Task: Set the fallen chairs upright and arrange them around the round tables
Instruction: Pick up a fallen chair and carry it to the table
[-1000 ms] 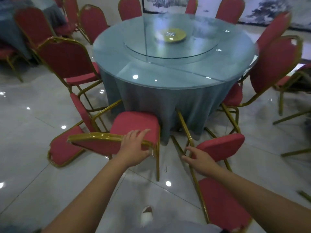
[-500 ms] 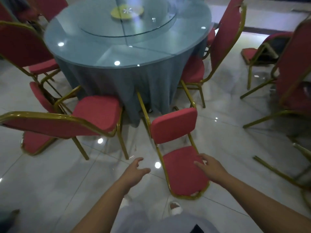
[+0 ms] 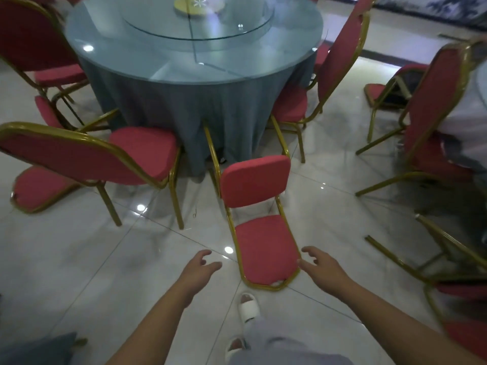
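The fallen chair lies on its back at lower centre, its backrest between the hands. The left hand hovers open just left of it. The right hand, fingers spread, reaches its right rim. Bare floor spreads across the lower left, and the round table stands above.

The fallen chair at lower centre has red pads and a gold frame, and the left chair has the same red and gold. The table has a pale blue glassy top over a grey-blue cloth. The yellow-green plate at top centre bears a white star-like mark. The floor is glossy white tile veined with grey. At the bottom, the slippers are white and the trousers pale grey. The painting at upper right shows dark blue on white.
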### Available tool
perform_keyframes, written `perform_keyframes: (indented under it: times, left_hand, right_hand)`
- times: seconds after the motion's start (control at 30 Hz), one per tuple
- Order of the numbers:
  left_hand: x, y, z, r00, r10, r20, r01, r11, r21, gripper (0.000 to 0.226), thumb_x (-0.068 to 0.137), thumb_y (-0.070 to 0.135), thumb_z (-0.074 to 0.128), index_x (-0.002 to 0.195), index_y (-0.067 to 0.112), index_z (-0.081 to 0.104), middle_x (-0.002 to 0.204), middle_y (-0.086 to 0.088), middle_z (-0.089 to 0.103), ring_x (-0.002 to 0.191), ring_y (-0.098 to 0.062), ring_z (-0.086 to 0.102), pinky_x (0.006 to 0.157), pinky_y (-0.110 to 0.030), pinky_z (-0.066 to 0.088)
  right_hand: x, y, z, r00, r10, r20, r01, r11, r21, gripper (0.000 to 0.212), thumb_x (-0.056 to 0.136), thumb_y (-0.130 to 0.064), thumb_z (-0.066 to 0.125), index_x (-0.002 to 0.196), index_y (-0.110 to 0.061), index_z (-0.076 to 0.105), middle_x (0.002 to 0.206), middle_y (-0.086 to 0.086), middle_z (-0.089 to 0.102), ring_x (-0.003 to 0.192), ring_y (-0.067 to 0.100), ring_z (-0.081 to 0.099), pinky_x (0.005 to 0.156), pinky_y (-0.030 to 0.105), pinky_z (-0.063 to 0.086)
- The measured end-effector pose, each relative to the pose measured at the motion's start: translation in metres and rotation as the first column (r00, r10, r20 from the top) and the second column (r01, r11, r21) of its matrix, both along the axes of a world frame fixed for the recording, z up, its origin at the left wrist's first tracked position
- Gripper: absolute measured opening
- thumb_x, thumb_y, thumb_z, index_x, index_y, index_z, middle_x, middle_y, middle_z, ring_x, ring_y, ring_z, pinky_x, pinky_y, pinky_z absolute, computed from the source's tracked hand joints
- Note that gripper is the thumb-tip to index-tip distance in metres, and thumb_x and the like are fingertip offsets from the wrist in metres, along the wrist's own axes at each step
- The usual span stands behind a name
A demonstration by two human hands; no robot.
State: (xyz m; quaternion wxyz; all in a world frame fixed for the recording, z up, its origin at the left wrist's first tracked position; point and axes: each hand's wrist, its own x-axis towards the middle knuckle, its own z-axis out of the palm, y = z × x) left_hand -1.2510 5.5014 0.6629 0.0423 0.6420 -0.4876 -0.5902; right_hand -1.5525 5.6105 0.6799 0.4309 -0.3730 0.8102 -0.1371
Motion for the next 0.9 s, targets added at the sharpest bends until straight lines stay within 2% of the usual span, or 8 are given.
perform_keyframes:
  times: [0.1, 0.23, 0.37, 0.5, 0.63, 0.8, 0.9]
  left_hand:
    - [0.001, 0.025, -0.015, 0.999, 0.039, -0.01, -0.038, 0.998, 0.052, 0.054, 0.091, 0.035, 0.067, 0.14, 0.026, 0.046, 0.146, -0.015, 0.043, 0.127, -0.026, 0.048, 0.091, -0.033, 0.04]
    - [-0.009, 0.067, -0.018, 0.996, 0.091, 0.021, -0.092, 0.991, 0.101, 0.055, 0.09, 0.035, 0.067, 0.139, 0.023, 0.046, 0.141, -0.014, 0.047, 0.106, -0.021, 0.049, 0.091, -0.034, 0.039]
    - [-0.03, 0.083, -0.016, 0.988, 0.153, 0.021, -0.155, 0.984, 0.088, 0.056, 0.09, 0.036, 0.068, 0.14, 0.022, 0.046, 0.137, -0.012, 0.049, 0.107, -0.022, 0.05, 0.092, -0.033, 0.039]
    - [-0.062, 0.095, -0.014, 0.951, 0.306, 0.054, -0.307, 0.952, 0.014, 0.051, 0.091, 0.034, 0.067, 0.137, 0.021, 0.049, 0.135, -0.011, 0.05, 0.106, -0.022, 0.049, 0.09, -0.034, 0.038]
    - [-0.099, 0.124, -0.02, 0.888, 0.438, 0.142, -0.442, 0.897, -0.002, 0.047, 0.092, 0.031, 0.066, 0.135, 0.018, 0.052, 0.14, -0.013, 0.048, 0.118, -0.029, 0.05, 0.093, -0.036, 0.037]
    - [-0.157, 0.16, -0.032, 0.842, 0.501, 0.199, -0.52, 0.853, 0.051, 0.05, 0.091, 0.025, 0.067, 0.137, 0.015, 0.05, 0.144, -0.015, 0.045, 0.125, -0.031, 0.048, 0.091, -0.035, 0.035]
    - [-0.186, 0.166, -0.039, 0.855, 0.482, 0.192, -0.506, 0.857, 0.098, 0.051, 0.09, 0.03, 0.067, 0.137, 0.02, 0.049, 0.137, -0.012, 0.048, 0.116, -0.028, 0.05, 0.089, -0.034, 0.037]
  right_hand:
    - [-0.009, 0.021, 0.0, 0.998, 0.033, -0.047, -0.031, 0.999, 0.042, 0.051, 0.094, -0.041, 0.062, 0.139, -0.021, 0.051, 0.142, 0.006, 0.053, 0.126, 0.022, 0.051, 0.09, 0.026, 0.037]
    - [-0.032, 0.049, -0.004, 0.995, 0.049, -0.084, -0.038, 0.992, 0.124, 0.056, 0.094, -0.044, 0.061, 0.142, -0.019, 0.048, 0.146, 0.01, 0.047, 0.127, 0.025, 0.05, 0.093, 0.029, 0.038]
    - [-0.07, 0.059, -0.01, 0.995, 0.074, -0.072, -0.064, 0.989, 0.131, 0.058, 0.093, -0.043, 0.061, 0.144, -0.022, 0.044, 0.148, 0.011, 0.045, 0.13, 0.026, 0.048, 0.097, 0.033, 0.039]
    - [-0.124, 0.055, -0.026, 0.993, 0.115, -0.029, -0.112, 0.988, 0.106, 0.062, 0.093, -0.042, 0.061, 0.147, -0.022, 0.04, 0.15, 0.011, 0.042, 0.133, 0.028, 0.045, 0.101, 0.036, 0.039]
    - [-0.188, 0.045, -0.046, 0.99, 0.135, 0.038, -0.139, 0.983, 0.117, 0.063, 0.093, -0.041, 0.062, 0.148, -0.02, 0.038, 0.152, 0.012, 0.04, 0.136, 0.029, 0.042, 0.104, 0.038, 0.038]
    - [-0.259, 0.018, -0.053, 0.99, 0.133, 0.05, -0.139, 0.983, 0.122, 0.064, 0.094, -0.039, 0.062, 0.148, -0.014, 0.038, 0.151, 0.014, 0.04, 0.134, 0.033, 0.042, 0.104, 0.039, 0.038]
    - [-0.28, 0.001, -0.053, 0.986, 0.163, 0.033, -0.166, 0.978, 0.124, 0.064, 0.093, -0.039, 0.063, 0.147, -0.014, 0.039, 0.149, 0.015, 0.042, 0.133, 0.033, 0.044, 0.102, 0.037, 0.038]
